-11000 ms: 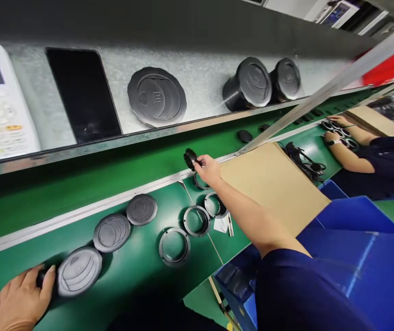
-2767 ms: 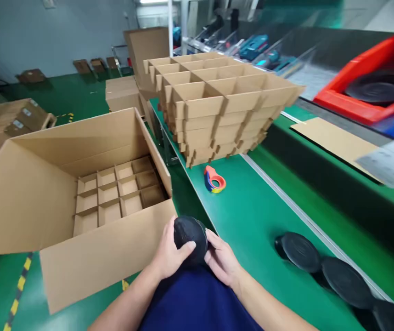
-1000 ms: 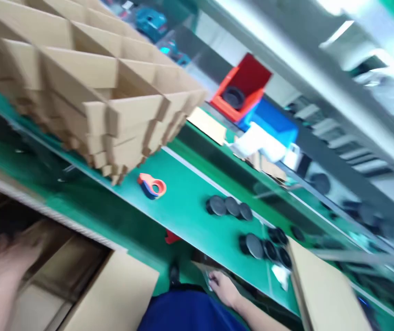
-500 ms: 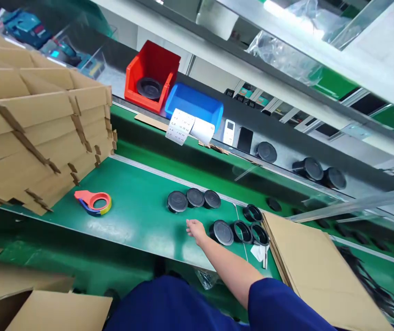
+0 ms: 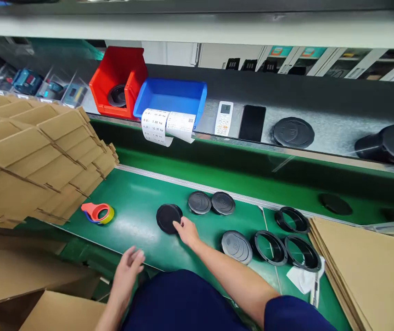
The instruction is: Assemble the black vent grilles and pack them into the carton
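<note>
My right hand (image 5: 186, 231) lies on the green bench (image 5: 138, 197), its fingertips touching the edge of a round black plastic cover (image 5: 168, 218) and not clearly gripping it. My left hand (image 5: 129, 271) hangs open near the bench's front edge, holding nothing. To the right are two ribbed black lids (image 5: 211, 203) side by side and a third lid (image 5: 236, 247) nearer me. Beyond them lie several black plastic rings (image 5: 270, 248).
A stack of cardboard dividers (image 5: 42, 156) overhangs the bench at left, beside a tape dispenser (image 5: 97, 214). Flat cardboard sheets (image 5: 362, 276) lie at right, and a box (image 5: 59, 312) sits lower left. Behind stand a red bin (image 5: 117, 87) and a blue bin (image 5: 171, 99).
The view has swung level. My right hand has moved left onto the black cover, and my left hand has come into view at the bench's front edge.
</note>
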`<state>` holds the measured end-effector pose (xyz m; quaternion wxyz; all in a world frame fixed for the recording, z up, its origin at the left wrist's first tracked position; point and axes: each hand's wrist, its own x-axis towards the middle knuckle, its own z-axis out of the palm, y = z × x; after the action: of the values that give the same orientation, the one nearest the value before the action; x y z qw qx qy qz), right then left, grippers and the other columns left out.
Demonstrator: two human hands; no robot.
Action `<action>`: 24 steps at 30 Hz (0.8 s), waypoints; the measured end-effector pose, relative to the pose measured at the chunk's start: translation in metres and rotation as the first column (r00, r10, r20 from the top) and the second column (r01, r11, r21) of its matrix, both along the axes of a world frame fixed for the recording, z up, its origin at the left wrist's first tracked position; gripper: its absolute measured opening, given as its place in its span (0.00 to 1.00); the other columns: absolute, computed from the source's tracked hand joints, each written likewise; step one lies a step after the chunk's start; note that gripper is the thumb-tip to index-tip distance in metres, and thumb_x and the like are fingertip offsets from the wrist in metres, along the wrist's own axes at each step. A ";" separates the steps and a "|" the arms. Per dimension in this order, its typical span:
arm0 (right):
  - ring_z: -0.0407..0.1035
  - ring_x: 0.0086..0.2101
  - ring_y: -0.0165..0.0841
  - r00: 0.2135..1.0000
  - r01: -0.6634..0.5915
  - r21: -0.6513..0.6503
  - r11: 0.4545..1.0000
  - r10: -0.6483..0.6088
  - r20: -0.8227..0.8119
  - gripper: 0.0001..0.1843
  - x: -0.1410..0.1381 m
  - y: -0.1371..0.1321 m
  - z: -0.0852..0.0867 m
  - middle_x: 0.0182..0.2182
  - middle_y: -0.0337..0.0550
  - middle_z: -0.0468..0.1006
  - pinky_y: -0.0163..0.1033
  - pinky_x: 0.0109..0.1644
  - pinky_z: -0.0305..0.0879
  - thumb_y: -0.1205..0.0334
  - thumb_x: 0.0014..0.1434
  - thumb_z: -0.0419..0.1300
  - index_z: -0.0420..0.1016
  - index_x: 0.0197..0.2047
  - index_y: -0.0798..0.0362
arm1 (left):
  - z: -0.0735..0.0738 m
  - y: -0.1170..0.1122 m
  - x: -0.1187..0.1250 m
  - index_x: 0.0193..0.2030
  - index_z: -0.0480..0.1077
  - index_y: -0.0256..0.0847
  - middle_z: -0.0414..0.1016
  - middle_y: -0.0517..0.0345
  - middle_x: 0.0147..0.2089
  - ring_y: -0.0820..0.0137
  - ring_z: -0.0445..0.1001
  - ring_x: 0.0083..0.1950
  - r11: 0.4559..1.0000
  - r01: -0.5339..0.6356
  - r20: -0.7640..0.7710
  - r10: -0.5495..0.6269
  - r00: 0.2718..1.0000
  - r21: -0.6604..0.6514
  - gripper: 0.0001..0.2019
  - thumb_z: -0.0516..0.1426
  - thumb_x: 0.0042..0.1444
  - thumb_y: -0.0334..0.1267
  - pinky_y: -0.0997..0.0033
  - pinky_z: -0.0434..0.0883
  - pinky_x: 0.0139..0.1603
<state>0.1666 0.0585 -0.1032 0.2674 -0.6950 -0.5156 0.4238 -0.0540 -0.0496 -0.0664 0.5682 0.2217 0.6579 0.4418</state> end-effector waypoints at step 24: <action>0.72 0.35 0.30 0.952 -0.301 0.748 0.591 0.234 0.199 0.07 -0.042 -0.046 0.177 0.33 0.44 0.79 0.34 0.41 0.68 0.66 0.63 0.54 0.74 0.39 0.53 | 0.075 0.103 -0.008 0.70 0.46 0.50 0.62 0.44 0.65 0.45 0.52 0.69 0.892 0.181 0.761 -0.449 0.468 0.415 0.52 0.62 0.38 0.59 0.38 0.49 0.65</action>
<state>0.1248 0.0122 0.0738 0.4506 -0.4447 -0.7552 0.1702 -0.0618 0.0533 0.0086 0.8480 0.1768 0.1802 0.4659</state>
